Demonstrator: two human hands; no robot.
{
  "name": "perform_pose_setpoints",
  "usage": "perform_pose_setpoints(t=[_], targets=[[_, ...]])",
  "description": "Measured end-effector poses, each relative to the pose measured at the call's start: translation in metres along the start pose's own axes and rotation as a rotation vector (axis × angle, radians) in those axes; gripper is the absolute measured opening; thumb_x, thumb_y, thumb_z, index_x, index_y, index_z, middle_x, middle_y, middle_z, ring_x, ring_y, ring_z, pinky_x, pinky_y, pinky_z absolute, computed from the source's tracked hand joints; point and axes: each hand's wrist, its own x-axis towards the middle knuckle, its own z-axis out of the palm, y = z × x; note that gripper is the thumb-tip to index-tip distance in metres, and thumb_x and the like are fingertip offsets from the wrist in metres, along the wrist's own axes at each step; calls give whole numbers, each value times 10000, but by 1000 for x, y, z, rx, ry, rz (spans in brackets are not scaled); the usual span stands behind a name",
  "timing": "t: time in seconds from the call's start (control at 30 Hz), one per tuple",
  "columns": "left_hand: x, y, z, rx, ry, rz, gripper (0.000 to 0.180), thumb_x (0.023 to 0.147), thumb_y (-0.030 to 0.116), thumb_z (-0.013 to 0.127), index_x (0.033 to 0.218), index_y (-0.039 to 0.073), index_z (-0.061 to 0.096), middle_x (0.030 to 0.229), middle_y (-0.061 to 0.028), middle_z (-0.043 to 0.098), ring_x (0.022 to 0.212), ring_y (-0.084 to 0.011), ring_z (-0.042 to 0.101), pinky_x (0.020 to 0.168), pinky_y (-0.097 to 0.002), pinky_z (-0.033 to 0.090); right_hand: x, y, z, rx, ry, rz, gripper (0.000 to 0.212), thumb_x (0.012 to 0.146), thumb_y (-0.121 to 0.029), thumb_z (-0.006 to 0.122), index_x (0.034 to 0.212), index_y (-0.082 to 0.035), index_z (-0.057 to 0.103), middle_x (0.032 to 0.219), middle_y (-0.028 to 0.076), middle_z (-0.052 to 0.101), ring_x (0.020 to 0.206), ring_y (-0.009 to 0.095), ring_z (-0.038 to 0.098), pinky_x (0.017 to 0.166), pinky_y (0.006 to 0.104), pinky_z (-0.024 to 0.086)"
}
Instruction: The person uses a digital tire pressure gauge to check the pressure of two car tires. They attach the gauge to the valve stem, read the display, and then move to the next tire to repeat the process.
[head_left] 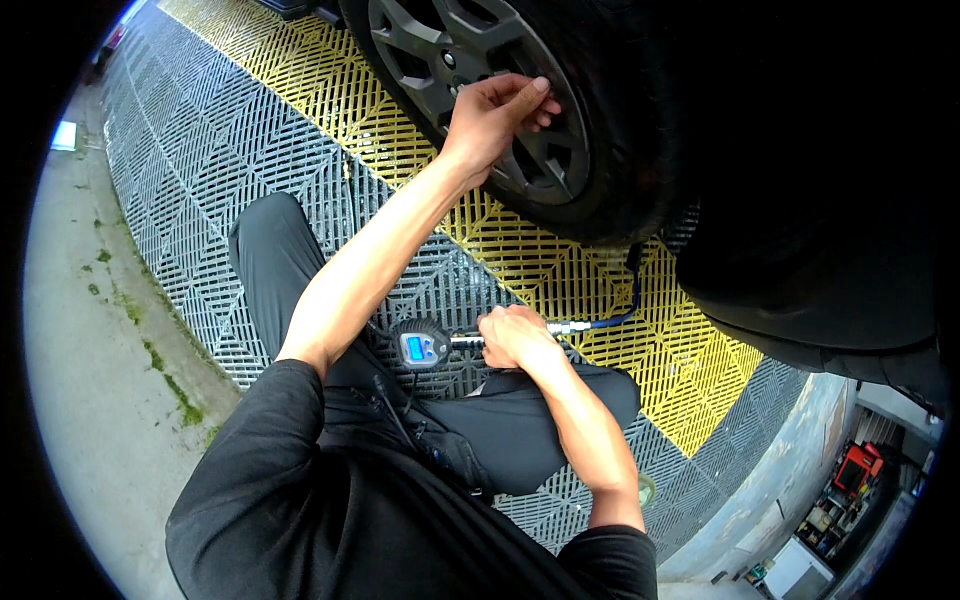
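My left hand [490,118] reaches up to the dark grey wheel rim [415,55] of a vehicle. Its thumb and fingers are pinched together in front of the spokes; whatever they hold, if anything, is too small to make out. Black tire [622,130] rubber surrounds the rim. Lower down, over my lap, my right hand [513,337] is wrapped round the handle of a tire inflator [422,345]. Its round black gauge head has a lit blue display facing up. A metal fitting [570,328] joins the handle to a blue air hose [625,318] beyond my knuckles.
I sit cross-legged on a grey slatted floor mat [190,160] with a yellow band [690,390] beneath the wheel. Dark vehicle bodywork [810,310] overhangs on the right. Concrete [90,330] with moss borders the mat at left. Shelving with a red item [858,468] stands at lower right.
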Motion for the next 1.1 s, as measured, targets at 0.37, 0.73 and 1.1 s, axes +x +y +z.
perform_pose_setpoints(t=[0.37, 0.73, 1.1], targets=[[-16, 14, 14, 504, 221, 390, 152, 846, 34, 665, 982, -10, 720, 835, -68, 730, 732, -110, 662, 697, -250, 532, 0, 2, 7, 12, -5, 17, 106, 692, -96, 587, 679, -22, 661, 711, 195, 670, 674, 349, 682, 638, 441, 548], [-7, -4, 11, 390, 192, 298, 268, 936, 179, 645, 1121, -13, 635, 968, -71, 689, 811, -116, 642, 704, -260, 497, 1, -3, 8, 13, -10, 21, 104, 708, -109, 595, 697, -32, 663, 719, 182, 676, 681, 345, 684, 664, 443, 552], [-9, -4, 27, 148, 240, 192, 212, 945, 100, 609, 1119, -20, 622, 975, -90, 681, 900, -154, 652, 781, -276, 516, -3, -4, 9, -40, 40, 3, 107, 737, -110, 555, 689, -52, 630, 656, 168, 649, 621, 338, 659, 631, 430, 534]])
